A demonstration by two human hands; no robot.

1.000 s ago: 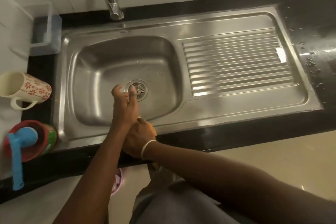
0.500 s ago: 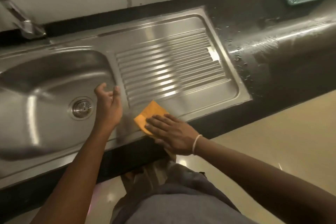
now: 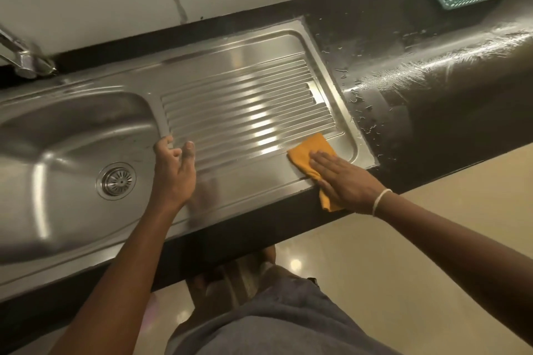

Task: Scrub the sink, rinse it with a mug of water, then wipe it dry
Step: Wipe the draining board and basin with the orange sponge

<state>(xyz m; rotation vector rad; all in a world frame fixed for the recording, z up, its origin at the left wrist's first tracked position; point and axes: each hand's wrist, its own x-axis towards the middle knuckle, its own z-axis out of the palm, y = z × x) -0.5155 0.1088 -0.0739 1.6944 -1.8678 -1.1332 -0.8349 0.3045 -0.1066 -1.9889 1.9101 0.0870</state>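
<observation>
Drying step, by the look of it. Right hand (image 3: 344,180), fingers flat, presses orange cloth (image 3: 313,153) onto the sink (image 3: 86,242) drainboard, lower right of centre. Left hand (image 3: 174,171) hovers loosely curled, holding nothing. Next: sweep cloth across the ridges toward the basin.

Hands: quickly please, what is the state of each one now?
Left hand: open, fingers relaxed, holding nothing.
Right hand: open, flat fingers pressing the orange cloth onto the sink.

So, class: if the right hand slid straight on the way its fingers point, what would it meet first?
The right hand lies flat on the orange cloth, fingers aimed up-left. It would probably run first onto the ribbed drainboard of the sink.
</observation>
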